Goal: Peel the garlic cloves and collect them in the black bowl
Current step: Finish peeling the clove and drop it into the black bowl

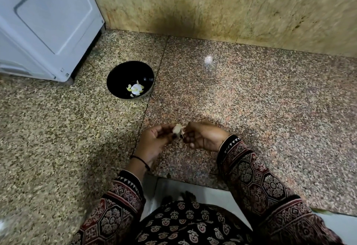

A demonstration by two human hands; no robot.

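A pale garlic clove with papery skin sits between both hands, just above the counter's front part. My left hand holds it from the left with its fingertips. My right hand pinches its right side, fingers curled. The black bowl stands on the counter to the far left of the hands. Several peeled, whitish-yellow garlic cloves lie at its bottom.
A white appliance stands at the back left, close to the bowl. A stone wall runs along the back of the speckled granite counter. The counter's front edge is near my body.
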